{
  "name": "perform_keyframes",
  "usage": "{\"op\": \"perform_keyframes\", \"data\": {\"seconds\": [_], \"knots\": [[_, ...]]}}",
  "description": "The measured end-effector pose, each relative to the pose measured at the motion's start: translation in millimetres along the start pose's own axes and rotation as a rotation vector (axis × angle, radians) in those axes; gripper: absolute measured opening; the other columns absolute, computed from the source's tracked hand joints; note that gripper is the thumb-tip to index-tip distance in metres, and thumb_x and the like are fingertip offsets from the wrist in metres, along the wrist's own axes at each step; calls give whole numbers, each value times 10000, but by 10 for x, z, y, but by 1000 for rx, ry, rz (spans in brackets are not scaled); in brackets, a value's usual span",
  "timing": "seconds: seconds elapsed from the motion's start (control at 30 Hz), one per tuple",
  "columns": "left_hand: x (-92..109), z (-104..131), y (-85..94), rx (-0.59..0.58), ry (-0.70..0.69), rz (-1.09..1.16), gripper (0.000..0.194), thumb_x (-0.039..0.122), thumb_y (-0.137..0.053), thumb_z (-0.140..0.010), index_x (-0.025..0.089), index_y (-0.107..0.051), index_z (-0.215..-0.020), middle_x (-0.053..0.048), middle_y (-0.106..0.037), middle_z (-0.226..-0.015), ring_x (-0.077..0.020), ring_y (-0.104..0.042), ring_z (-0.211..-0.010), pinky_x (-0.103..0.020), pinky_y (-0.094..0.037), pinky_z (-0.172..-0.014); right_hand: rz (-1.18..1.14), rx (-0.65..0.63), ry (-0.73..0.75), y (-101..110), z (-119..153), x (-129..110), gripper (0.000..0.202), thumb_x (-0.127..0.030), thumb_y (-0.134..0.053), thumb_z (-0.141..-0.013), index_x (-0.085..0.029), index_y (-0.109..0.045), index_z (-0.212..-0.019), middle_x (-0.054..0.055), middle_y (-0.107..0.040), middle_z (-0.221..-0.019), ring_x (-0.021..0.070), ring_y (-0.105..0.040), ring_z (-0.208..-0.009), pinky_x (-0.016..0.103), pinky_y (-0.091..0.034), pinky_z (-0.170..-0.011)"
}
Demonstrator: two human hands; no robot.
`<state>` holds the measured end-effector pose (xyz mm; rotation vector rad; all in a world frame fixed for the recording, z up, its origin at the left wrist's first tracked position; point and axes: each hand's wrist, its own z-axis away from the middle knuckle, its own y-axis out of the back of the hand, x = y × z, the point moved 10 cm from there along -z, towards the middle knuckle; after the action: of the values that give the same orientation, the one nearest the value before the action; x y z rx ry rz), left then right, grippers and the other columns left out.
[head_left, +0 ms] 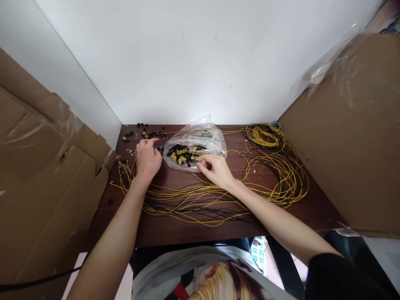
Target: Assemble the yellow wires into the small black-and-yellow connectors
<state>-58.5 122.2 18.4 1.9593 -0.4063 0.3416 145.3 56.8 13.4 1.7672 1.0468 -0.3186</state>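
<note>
No brand, label or readable writing is showing on any item in the head view.

A flattened cardboard sheet [40, 166] is leaning at the far left, beside a dark wooden table [193, 231]. Small black connector pieces [146, 133] are lying scattered along the back left of the table.

The left hand [147, 158] is reaching forward with the forearm extended and the wrist straight, back of the hand facing up. Its fingers are curling loosely, index finger pointing toward the left edge of a clear plastic bag [200, 137]; whether it is gripping anything cannot be told, as the fingertips are turned away from the camera.

The bag is lying at the centre back of the table, between the two hands, and is holding black and yellow connectors [183, 154].

The right hand [217, 170] is coming in from the lower right, forearm angled across the table, fingers pinching together at the bag's open mouth on what appears to be a small black connector; the piece is too small to confirm.

Loose yellow wires [193, 200] are spreading across the table under both wrists. A coiled bundle of yellow wire [265, 135] is sitting at the back right, with further loops trailing toward a cardboard box [346, 146] at the far right.
</note>
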Motion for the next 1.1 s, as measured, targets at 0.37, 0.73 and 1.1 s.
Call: {"op": "perform_keyframes", "data": {"seconds": [0.37,0.73,1.1], "knots": [[-19,-56,-138,-82,-142,-41,362,168,-466,-784,101,-658,-1084,-133,-624,-1093,-292,-505,-1039,-414,-401,-952,2,-21,-7,-17,-6,5,140,-198,-535,-826,-148,-655,-875,-8,-606,-639,106,-527,-574,213,-385,-581],[36,-25,-159,-137,-121,34,261,184,-510,-769,131,-717,-917,-87,-630,-865,-200,-590,-741,-315,-466,-758,7,-30,-15,-27,3,17,146,-200,-536,-824,-151,-658,-887,-6,-614,-650,104,-522,-568,212,-378,-572],[26,-17,-181,-149,-127,52,203,253,-560,-760,159,-710,-860,-68,-618,-819,-190,-588,-728,-313,-471,-745,17,-37,-20,-26,-4,10,138,-192,-539,-820,-149,-657,-879,-12,-597,-637,97,-507,-553,207,-374,-570]]}}
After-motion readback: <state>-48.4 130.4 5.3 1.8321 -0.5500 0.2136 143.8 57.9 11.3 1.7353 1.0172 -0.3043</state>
